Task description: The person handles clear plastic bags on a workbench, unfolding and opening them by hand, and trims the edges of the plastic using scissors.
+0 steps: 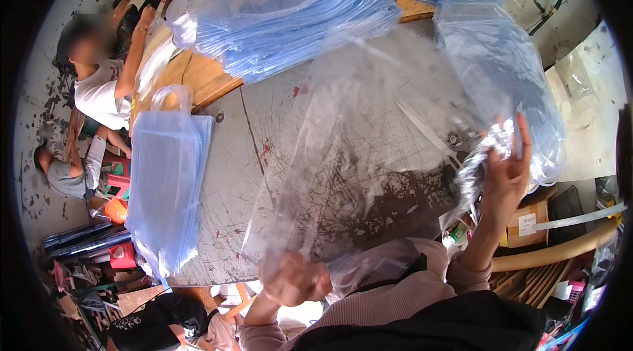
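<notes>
A large clear plastic bag or sheet [310,146] stretches over the worktable [231,179] between my two hands. My left hand [290,278] is at the table's near edge, slightly blurred, with its fingers closed on the near edge of the plastic. My right hand [506,170] is raised at the right, one finger pointing up, and a bunched, shiny part of the same plastic lies in its grip. Beneath the plastic shows a pale narrow strip [425,128], perhaps a blade; its kind is unclear.
A thick stack of bluish clear plastic [297,28] covers the far side. Handled clear bags lie in a pile at left [168,173] and another at right [494,54]. Two people sit beyond the left edge. A cardboard box [527,226] stands at lower right.
</notes>
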Available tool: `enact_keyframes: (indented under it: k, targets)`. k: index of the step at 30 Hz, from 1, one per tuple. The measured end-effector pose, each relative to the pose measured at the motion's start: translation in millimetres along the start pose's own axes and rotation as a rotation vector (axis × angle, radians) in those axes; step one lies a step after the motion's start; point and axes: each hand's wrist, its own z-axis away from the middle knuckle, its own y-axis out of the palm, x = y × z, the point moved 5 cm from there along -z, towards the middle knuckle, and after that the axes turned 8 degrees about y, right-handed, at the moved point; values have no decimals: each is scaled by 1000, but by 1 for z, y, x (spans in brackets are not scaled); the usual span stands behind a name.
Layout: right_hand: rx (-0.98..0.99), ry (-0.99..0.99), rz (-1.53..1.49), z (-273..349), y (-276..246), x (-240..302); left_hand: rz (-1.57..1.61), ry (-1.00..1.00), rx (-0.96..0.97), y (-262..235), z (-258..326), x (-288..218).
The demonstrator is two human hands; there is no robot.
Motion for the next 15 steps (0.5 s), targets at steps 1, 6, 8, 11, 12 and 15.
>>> enact_keyframes:
  k: [1, 6, 8, 11, 12, 15]
  targets:
    - [-86, -46, 26, -6, -10, 7, 70, -196, -1, 7, 4, 9]
    - [-238, -223, 23, -22, -54, 53, 291, -369, 345, 42, 6, 18]
    - [-250, -261, 132, -23, -64, 64, 319, -360, 451, 46, 10, 15]
    - [-178, -282, 217, -27, -81, 88, 415, -370, 332, 52, 1, 11]
    - [-173, -288, 248, -28, -84, 97, 426, -365, 331, 53, 2, 11]
    - [-114, -286, 338, -46, -111, 131, 423, -329, 368, 52, 5, 12]
